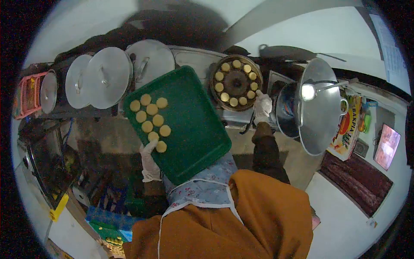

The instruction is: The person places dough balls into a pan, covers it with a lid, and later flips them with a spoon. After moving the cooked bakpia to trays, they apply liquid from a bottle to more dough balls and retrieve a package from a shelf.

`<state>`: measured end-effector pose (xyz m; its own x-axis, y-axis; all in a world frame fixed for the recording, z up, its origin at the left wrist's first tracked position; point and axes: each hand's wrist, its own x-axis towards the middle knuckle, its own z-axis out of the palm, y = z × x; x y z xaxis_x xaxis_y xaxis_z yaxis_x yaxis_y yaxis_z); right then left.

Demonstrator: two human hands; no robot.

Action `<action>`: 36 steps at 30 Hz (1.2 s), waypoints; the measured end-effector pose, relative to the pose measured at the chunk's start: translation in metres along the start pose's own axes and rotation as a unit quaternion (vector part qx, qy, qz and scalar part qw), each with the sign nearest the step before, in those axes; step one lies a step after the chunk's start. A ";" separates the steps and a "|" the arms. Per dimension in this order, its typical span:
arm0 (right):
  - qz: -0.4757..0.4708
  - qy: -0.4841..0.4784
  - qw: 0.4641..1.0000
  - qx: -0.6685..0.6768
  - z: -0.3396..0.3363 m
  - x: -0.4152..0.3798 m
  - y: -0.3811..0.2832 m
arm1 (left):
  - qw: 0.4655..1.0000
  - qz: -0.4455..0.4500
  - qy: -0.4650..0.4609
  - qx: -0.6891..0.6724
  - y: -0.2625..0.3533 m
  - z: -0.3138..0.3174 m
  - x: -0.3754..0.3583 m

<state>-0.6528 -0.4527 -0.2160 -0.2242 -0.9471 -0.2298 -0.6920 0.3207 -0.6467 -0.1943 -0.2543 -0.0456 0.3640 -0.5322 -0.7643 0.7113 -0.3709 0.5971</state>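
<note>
My left hand (pixel 150 163), in a white glove, grips the near left edge of a green tray (pixel 194 116), its thumb over the rim. Several flat, round, pale pastries (pixel 147 126) lie along the tray's left side. My right hand (pixel 262 108), also gloved, is at the right rim of a round pan (pixel 237 82) on the stove. Its fingers are closed, and a small round pastry seems to show at the fingertips, partly hidden. More pastries stand in a ring inside the pan, around its dark centre.
Metal lids (pixel 108 77) lean against the back wall at left, beside a pink basket (pixel 30 95). A big metal wok (pixel 321 114) stands on the right, near a Bakpia box (pixel 347 129) and a lit phone (pixel 387 146). A dark oven (pixel 47 159) is at lower left.
</note>
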 end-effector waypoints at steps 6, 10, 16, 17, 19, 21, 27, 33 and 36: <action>-0.193 0.026 0.883 -0.427 0.010 0.006 -0.010 | 1.000 0.016 -0.013 0.015 0.013 0.017 -0.013; -0.187 0.011 0.879 -0.439 0.005 -0.006 -0.056 | 1.000 0.015 -0.016 0.014 0.005 0.003 -0.006; -0.214 0.036 0.968 -0.125 0.052 0.054 -0.063 | 1.000 0.006 0.001 -0.022 -0.010 -0.007 0.001; -0.239 0.054 0.955 -0.169 0.062 0.067 -0.071 | 0.999 0.004 0.007 -0.032 -0.013 -0.010 0.002; -0.285 0.087 0.919 -0.256 0.073 0.084 -0.098 | 0.999 0.041 0.000 -0.006 -0.016 -0.012 -0.005; -0.234 0.080 0.920 -0.304 0.079 0.087 -0.118 | 0.999 0.028 -0.007 -0.014 -0.015 -0.011 -0.007; -0.234 0.033 0.912 -0.334 0.089 0.100 -0.127 | 0.998 0.007 0.004 -0.055 -0.009 -0.003 -0.009; -0.223 0.046 0.912 -0.342 0.097 0.100 -0.125 | 0.998 -0.032 0.032 -0.052 -0.004 0.000 -0.008; -0.217 0.057 0.913 -0.340 0.097 0.098 -0.123 | 0.998 -0.029 0.034 -0.044 -0.005 -0.004 -0.007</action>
<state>-0.5230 -0.5839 -0.2291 0.1294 -0.9907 0.0430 -0.9901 -0.1315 -0.0486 -0.1986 -0.2459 -0.0445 0.3591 -0.4571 -0.8137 0.7809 -0.3303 0.5301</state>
